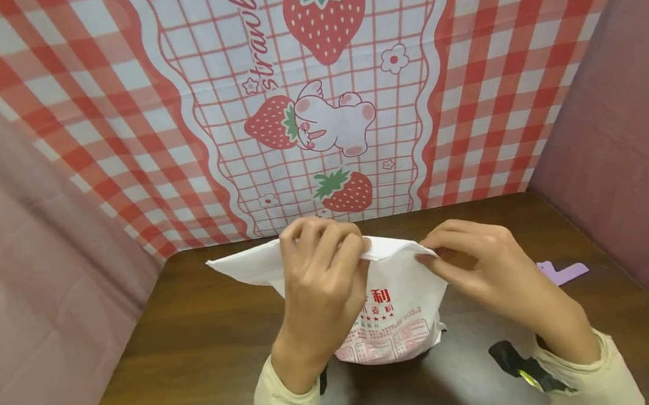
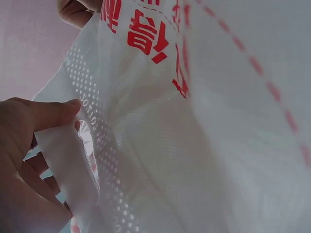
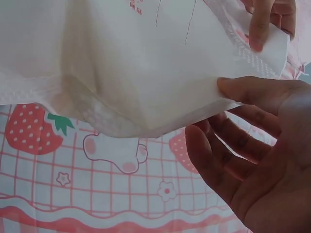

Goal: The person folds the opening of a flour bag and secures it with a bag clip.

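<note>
A white flour bag (image 1: 408, 277) with red print stands upright on the table, its top edge folded over to a flap that sticks out to the left. My left hand (image 1: 323, 282) pinches this top edge near its middle, fingers curled over the far side. At the right corner, my right hand (image 1: 490, 267) pinches the edge between thumb and fingertips. The left wrist view shows the left thumb lying on the embossed band of the bag (image 2: 146, 136). In the right wrist view both hands hold the rim of the bag (image 3: 146, 73).
A purple plastic clip (image 1: 565, 272) lies on the brown table (image 1: 200, 343) beyond my right wrist. Behind the table hangs a strawberry-print cloth (image 1: 320, 123) with red checks. Pink curtains (image 1: 606, 120) close off both sides. A black strap (image 1: 523, 366) is at my right wrist.
</note>
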The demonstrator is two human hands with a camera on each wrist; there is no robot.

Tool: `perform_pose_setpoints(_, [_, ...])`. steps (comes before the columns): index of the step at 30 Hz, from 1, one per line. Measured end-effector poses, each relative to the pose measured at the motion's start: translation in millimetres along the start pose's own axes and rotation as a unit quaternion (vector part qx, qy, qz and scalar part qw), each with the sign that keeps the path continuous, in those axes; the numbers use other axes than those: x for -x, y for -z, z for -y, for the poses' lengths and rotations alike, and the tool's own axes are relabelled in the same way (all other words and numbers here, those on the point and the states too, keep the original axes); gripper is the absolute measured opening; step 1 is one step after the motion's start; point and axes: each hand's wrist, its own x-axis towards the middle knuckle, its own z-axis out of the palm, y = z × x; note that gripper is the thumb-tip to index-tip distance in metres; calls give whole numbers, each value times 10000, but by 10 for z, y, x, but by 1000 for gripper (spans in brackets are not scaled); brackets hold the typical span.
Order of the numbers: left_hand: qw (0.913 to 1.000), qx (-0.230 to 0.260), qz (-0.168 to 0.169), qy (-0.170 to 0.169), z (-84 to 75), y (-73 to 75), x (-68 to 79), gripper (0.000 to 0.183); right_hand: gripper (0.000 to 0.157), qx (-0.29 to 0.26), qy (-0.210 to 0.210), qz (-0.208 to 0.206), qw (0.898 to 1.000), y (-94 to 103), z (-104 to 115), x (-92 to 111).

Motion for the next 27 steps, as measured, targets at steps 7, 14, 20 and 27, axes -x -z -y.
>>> perform_pose_setpoints(7, [9997, 138, 185, 46, 41, 37, -35, 12, 27, 180, -254, 285, 9991, -8, 47, -19])
perform_pose_setpoints(14, [9980, 363, 508, -99, 55, 46, -27, 11, 27, 365, -221, 304, 9986, -42, 97, 76])
perform_pose_setpoints(20, [9953, 328, 854, -327, -33, 184, -48, 15, 29, 6, 217, 94, 9997, -134, 106, 107])
perform_pose_setpoints(27, [9893, 354, 1366, -371, -92, 254, -41, 11, 34, -335, -148, 558, 9978, -118, 102, 113])
